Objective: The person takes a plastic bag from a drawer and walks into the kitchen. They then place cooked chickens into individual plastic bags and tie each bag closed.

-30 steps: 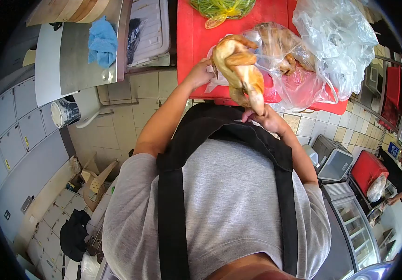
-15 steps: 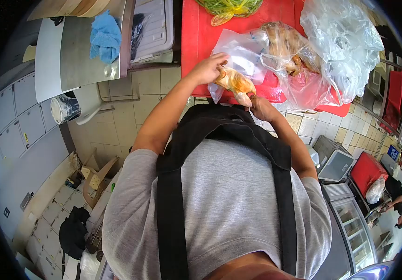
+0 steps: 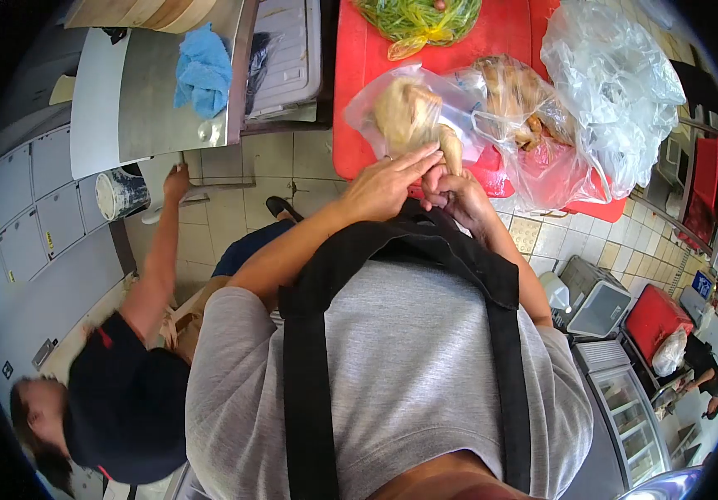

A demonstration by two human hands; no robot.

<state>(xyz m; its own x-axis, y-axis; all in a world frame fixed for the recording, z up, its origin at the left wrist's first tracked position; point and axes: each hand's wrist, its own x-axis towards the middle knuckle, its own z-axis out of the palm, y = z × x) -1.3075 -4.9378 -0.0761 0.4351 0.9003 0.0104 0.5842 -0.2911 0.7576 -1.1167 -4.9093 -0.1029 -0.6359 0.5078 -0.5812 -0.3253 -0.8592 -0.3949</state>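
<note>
A pale yellow plucked chicken (image 3: pixel 409 110) lies partly inside a clear plastic bag (image 3: pixel 363 108) at the near edge of the red table. Its narrow limb (image 3: pixel 450 152) sticks out toward me. My left hand (image 3: pixel 382 185) rests against the bag and this limb with its fingers stretched out; the thumb is hidden. Curled around the limb's near end are the fingers of my right hand (image 3: pixel 463 198). Just right of the chicken, a second clear bag (image 3: pixel 534 162) holds browned poultry (image 3: pixel 513 92).
A yellow-tied bag of green vegetables (image 3: pixel 417 21) sits on the red table (image 3: pixel 357 150). Crumpled clear bags (image 3: pixel 613 92) lie at right. A steel counter (image 3: pixel 155 108) holds a blue cloth (image 3: pixel 205 71). Another person (image 3: pixel 130 392) is behind my left side, one arm reaching forward.
The chicken has turned and now sits mostly within the clear bag. My left hand came down and right, close to my right hand. Another person has appeared at left.
</note>
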